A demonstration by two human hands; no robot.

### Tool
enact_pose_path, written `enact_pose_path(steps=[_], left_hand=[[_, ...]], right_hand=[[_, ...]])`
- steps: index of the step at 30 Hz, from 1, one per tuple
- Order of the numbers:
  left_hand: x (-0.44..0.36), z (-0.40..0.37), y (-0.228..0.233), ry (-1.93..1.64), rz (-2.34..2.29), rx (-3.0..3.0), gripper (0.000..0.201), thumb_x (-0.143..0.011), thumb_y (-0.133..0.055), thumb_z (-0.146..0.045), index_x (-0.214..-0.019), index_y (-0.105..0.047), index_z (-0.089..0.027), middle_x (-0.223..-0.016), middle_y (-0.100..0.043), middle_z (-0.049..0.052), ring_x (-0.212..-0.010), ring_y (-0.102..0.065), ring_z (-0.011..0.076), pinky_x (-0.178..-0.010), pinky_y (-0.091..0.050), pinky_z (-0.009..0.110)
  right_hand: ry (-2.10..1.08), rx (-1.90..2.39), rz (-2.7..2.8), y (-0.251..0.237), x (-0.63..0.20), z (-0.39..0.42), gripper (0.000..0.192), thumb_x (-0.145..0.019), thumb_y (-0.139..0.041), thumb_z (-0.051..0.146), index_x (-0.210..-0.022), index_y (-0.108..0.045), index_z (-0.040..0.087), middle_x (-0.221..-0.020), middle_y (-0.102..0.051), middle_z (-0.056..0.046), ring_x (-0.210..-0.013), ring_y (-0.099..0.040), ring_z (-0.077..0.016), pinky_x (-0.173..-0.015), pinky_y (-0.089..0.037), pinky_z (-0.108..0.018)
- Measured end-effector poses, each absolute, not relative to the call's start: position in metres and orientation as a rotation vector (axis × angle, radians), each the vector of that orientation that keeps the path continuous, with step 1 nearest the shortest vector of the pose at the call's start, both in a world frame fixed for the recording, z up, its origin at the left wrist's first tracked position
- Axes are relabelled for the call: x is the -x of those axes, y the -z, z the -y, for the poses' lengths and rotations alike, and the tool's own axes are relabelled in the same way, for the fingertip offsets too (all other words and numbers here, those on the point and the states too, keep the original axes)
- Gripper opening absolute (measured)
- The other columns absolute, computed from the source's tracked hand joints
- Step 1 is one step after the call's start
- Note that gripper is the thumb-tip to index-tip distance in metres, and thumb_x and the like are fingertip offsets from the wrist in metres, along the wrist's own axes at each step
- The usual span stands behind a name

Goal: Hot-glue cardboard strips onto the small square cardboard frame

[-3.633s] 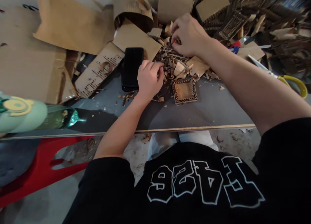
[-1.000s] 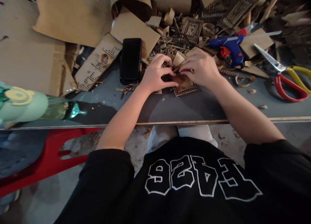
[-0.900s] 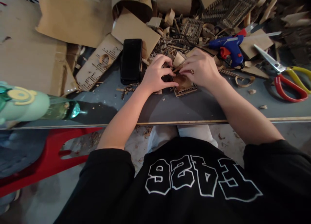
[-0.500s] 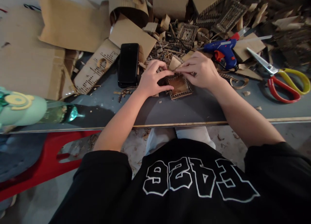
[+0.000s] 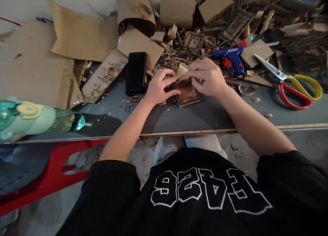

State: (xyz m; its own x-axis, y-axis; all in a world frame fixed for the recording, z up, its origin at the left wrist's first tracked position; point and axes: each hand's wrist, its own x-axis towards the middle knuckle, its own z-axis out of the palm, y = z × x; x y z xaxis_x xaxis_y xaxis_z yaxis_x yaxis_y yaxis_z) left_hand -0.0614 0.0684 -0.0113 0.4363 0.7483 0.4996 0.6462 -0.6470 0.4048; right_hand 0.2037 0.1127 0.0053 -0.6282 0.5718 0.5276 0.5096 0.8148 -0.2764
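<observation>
Item: small square cardboard frame [image 5: 188,96], corrugated edging, flat on the grey bench [image 5: 212,114] directly in front of me, near its front edge. My hands meet over its far side.

My left hand [image 5: 158,87]: fingers curled, grip pinched on a thin cardboard strip [image 5: 182,78] at the frame's far-left corner; heel of hand resting on the bench.

My right hand [image 5: 208,77]: fingers bent, grip closed on the same strip from the other side, fingertips touching the left hand's.

Black phone [image 5: 136,73]: face up, just left of my left hand.

Blue glue gun [image 5: 232,57]: just beyond my right hand, lying on scraps.

Scissors [image 5: 294,85], red and yellow handles: well to the right, blades open.

Cardboard offcuts [image 5: 176,38]: heaped behind the frame.

Green bottle [image 5: 33,118]: on its side, far left.
</observation>
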Motion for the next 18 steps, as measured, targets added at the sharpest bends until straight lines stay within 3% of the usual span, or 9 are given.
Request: enact_pose_path(steps=[2, 4, 8, 11, 14, 18], left_hand=[[0.058, -0.065, 0.009, -1.094, -1.29, -2.462, 0.084, -0.1, -0.04, -0.087, -0.149, -0.063, -0.023, -0.137, -0.071, 0.016, -0.133, -0.066, 0.0314, -0.118, -0.051, 0.047], [0.054, -0.064, 0.007, -1.117, -1.337, -2.447, 0.076, -0.105, -0.039, -0.079, -0.146, -0.065, -0.02, -0.139, -0.072, 0.016, -0.134, -0.066, 0.0303, -0.118, -0.051, 0.046], [0.048, -0.065, 0.006, -0.972, -1.351, -2.507, 0.046, -0.104, -0.064, -0.054, -0.129, -0.077, -0.018, -0.121, -0.08, 0.012, -0.12, -0.072, 0.0295, -0.109, -0.057, 0.046], [0.044, -0.062, 0.005, -0.881, -1.369, -2.457, 0.024, -0.098, -0.075, -0.033, -0.115, -0.083, -0.019, -0.108, -0.083, 0.008, -0.095, -0.076, 0.0245, -0.092, -0.061, 0.04], [0.041, -0.058, 0.004, -0.878, -1.34, -2.402, 0.019, -0.092, -0.084, -0.028, -0.109, -0.085, -0.02, -0.094, -0.082, 0.004, -0.074, -0.07, 0.0185, -0.077, -0.06, 0.034], [0.037, -0.057, 0.006, -0.942, -1.226, -2.389, 0.013, -0.092, -0.086, -0.025, -0.105, -0.085, -0.021, -0.093, -0.083, 0.003, -0.081, -0.075, 0.0179, -0.083, -0.061, 0.033]], right_hand=[[-0.099, 0.855, 2.232, -0.006, -0.206, -0.113, 0.039, -0.105, -0.048, 0.033, -0.125, -0.081, 0.027, -0.111, -0.077, -0.012, -0.106, -0.07, -0.0323, -0.099, -0.056, -0.054], [-0.073, 0.915, 2.142, -0.006, -0.208, -0.114, 0.04, -0.107, -0.045, 0.036, -0.129, -0.078, 0.027, -0.112, -0.076, -0.012, -0.106, -0.07, -0.0329, -0.103, -0.055, -0.056], [-0.047, 0.972, 2.122, 0.0, -0.21, -0.12, 0.037, -0.108, -0.046, 0.04, -0.129, -0.074, 0.029, -0.113, -0.074, -0.012, -0.111, -0.069, -0.0343, -0.109, -0.053, -0.058], [-0.028, 0.977, 2.12, 0.005, -0.209, -0.123, 0.035, -0.107, -0.047, 0.037, -0.124, -0.075, 0.025, -0.108, -0.075, -0.013, -0.109, -0.069, -0.0344, -0.107, -0.053, -0.059], [-0.047, 0.991, 2.137, 0.007, -0.207, -0.122, 0.034, -0.106, -0.047, 0.037, -0.12, -0.076, 0.025, -0.106, -0.076, -0.013, -0.109, -0.069, -0.0347, -0.107, -0.053, -0.059], [-0.049, 1.007, 2.202, 0.009, -0.206, -0.124, 0.034, -0.101, -0.062, 0.053, -0.118, -0.077, 0.028, -0.113, -0.076, -0.013, -0.115, -0.067, -0.0373, -0.106, -0.054, -0.061]])
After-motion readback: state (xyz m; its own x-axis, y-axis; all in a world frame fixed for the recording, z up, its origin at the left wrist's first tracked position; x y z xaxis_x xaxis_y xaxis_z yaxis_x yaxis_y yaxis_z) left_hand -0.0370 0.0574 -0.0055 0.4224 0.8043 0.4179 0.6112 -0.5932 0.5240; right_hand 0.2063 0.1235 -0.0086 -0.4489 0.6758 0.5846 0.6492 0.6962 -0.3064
